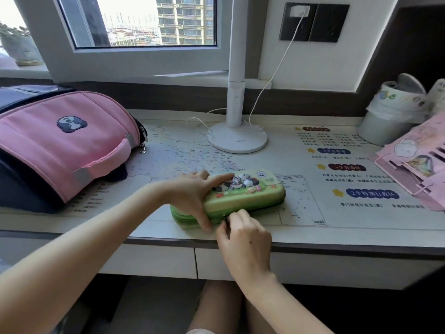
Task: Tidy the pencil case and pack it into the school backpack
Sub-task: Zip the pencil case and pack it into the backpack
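A green pencil case (255, 196) with cartoon pandas on its lid lies flat near the desk's front edge. My left hand (195, 194) grips its left end, fingers over the lid and thumb down the front side. My right hand (240, 235) pinches the zipper pull (225, 217) on the case's front edge. The pink and navy school backpack (55, 145) lies on its side at the left of the desk, apart from the case.
A white desk lamp (237, 138) with a trailing cable stands behind the case. A white bin (385, 124) and pink paper organizer (414, 165) sit at the right. A printed map mat (313, 179) covers the desk. Drawers lie below the front edge.
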Available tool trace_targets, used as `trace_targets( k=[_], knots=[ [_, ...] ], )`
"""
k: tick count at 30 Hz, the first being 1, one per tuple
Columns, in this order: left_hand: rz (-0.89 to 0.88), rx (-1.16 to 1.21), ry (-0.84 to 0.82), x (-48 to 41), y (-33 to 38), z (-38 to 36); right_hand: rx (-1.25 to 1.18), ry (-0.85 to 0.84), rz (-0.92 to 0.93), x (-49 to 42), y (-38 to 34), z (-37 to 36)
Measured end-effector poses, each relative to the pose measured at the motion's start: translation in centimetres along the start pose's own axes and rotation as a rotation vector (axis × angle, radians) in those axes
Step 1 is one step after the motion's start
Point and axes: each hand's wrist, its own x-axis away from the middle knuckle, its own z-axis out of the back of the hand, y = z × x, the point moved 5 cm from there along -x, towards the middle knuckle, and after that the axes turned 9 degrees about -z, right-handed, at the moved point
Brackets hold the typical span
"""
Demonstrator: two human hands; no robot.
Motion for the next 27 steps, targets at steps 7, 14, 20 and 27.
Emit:
trace_targets(
  k=[7,14,20,27],
  knots=[
    [-0.072,0.006,0.145,0.6,-0.2,-0.5,0.122,-0.054,0.125,-0.5,3.8,2.7],
    [-0.126,-0.032,0.147,0.6,0.1,-0.4,0.175,-0.173,-0.066,-6.9,13.5,5.1],
    [-0.173,-0.052,0.108,0.2,0.1,-0.3,0.023,-0.583,-0.089,-14.0,12.4,-0.8],
    [-0.177,0.017,0.136,0.1,-0.3,-0.3,-0.274,-0.602,-0.062,-13.4,7.6,1.5]
  ],
)
